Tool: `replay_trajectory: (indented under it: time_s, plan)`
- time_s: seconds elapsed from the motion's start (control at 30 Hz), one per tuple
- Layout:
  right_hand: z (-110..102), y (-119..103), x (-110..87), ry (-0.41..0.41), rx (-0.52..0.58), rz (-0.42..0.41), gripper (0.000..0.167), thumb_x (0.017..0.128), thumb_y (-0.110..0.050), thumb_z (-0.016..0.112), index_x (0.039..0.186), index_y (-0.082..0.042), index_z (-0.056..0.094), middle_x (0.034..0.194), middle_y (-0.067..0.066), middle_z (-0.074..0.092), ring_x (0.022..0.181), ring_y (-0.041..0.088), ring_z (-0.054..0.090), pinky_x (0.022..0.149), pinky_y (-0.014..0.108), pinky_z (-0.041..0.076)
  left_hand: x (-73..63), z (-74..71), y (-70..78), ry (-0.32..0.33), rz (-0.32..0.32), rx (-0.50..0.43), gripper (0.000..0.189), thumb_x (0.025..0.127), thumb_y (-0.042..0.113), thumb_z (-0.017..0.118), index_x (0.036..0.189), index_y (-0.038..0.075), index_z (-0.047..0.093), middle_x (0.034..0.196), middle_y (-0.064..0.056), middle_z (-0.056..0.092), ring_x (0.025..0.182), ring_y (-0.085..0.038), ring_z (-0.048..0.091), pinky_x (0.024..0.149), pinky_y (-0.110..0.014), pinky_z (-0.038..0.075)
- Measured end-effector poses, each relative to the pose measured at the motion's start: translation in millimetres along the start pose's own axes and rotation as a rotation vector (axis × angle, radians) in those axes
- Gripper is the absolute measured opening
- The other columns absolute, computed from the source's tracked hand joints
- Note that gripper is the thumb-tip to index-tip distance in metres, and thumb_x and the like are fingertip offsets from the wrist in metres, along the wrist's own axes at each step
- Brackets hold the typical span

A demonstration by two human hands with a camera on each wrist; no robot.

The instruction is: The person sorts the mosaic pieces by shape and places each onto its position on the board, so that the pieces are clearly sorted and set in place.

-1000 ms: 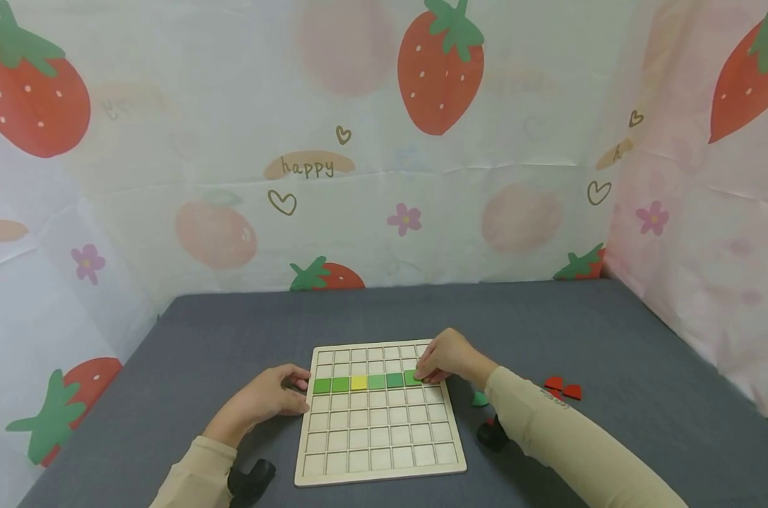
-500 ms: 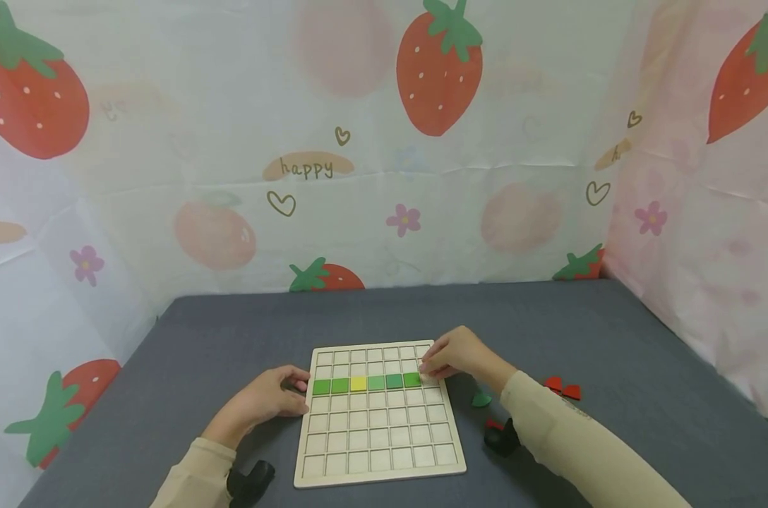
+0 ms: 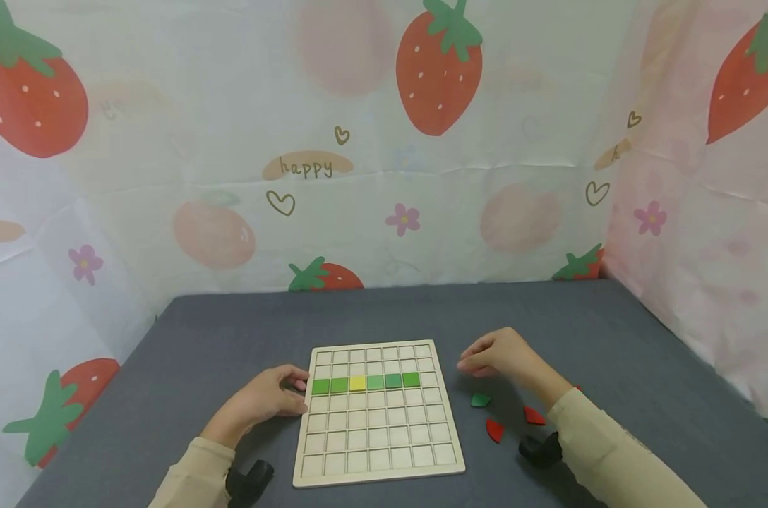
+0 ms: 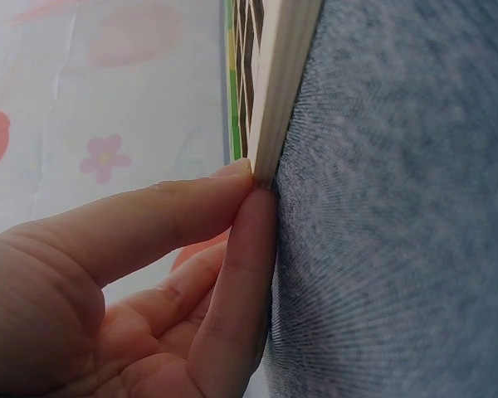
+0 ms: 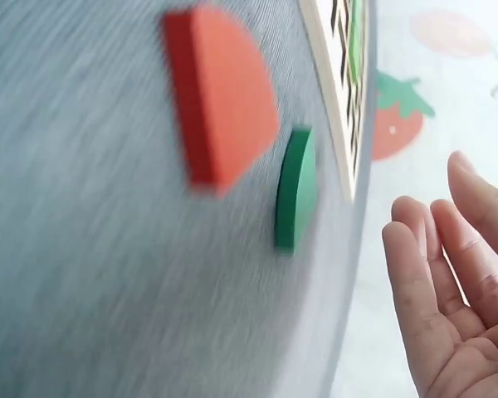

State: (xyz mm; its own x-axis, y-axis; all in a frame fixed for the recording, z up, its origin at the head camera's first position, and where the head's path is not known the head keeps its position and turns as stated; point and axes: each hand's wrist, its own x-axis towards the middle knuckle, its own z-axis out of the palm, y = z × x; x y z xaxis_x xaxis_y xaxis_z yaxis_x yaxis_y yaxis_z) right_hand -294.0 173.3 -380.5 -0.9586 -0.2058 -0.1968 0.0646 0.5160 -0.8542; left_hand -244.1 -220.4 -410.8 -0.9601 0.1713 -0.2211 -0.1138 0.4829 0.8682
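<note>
A pale wooden grid board [image 3: 378, 444] lies on the table in the head view. Several square tiles, green shades and one yellow tile [image 3: 357, 383], fill cells of its third row from the back, leaving the rightmost cell bare. My left hand [image 3: 266, 396] rests at the board's left edge; in the left wrist view thumb and fingertips [image 4: 253, 195] touch that edge. Off the board's right side, my right hand [image 3: 501, 354] hovers with nothing in its loosely bent fingers. Below it lie a green wedge-shaped piece [image 3: 480, 400] and red wedge-shaped pieces [image 3: 495, 430], larger in the right wrist view.
Another red piece [image 3: 534, 415] lies near the right sleeve, which partly hides one more red piece [image 3: 577, 387]. Dark grey cloth [image 3: 263, 317] covers the table. A curtain printed with strawberries [image 3: 440, 70] hangs behind and at both sides.
My right hand has left the last green tile in the row and moved right, off the board. Red pieces formerly behind the right arm now show. The left hand has stayed in place.
</note>
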Motion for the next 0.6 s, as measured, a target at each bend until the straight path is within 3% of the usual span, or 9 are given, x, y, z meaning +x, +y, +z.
replay_trajectory:
  time_s: [0.3, 0.6]
  plan:
    - [-29, 16, -20.4, 0.018, 0.026, 0.024, 0.038, 0.082, -0.023, 0.082, 0.110, 0.001, 0.073, 0.104, 0.006, 0.075, 0.095, 0.024, 0.073, 0.090, 0.042, 0.057, 0.0, -2.8, -1.1, -0.018, 0.000, -0.008, 0.058, 0.083, -0.005, 0.072, 0.135, -0.011, 0.048, 0.111, -0.017, 0.053, 0.093, -0.019, 0.061, 0.079, -0.035, 0.057]
    - [-58, 34, -34.3, 0.043, -0.050, 0.046, 0.046, 0.082, -0.029, 0.082, 0.116, 0.000, 0.071, 0.106, 0.005, 0.075, 0.096, 0.022, 0.073, 0.089, 0.044, 0.056, -1.3, -2.0, 0.6, -0.025, 0.010, -0.011, 0.059, 0.083, -0.005, 0.072, 0.136, -0.012, 0.048, 0.112, -0.018, 0.053, 0.094, -0.019, 0.061, 0.079, -0.035, 0.057]
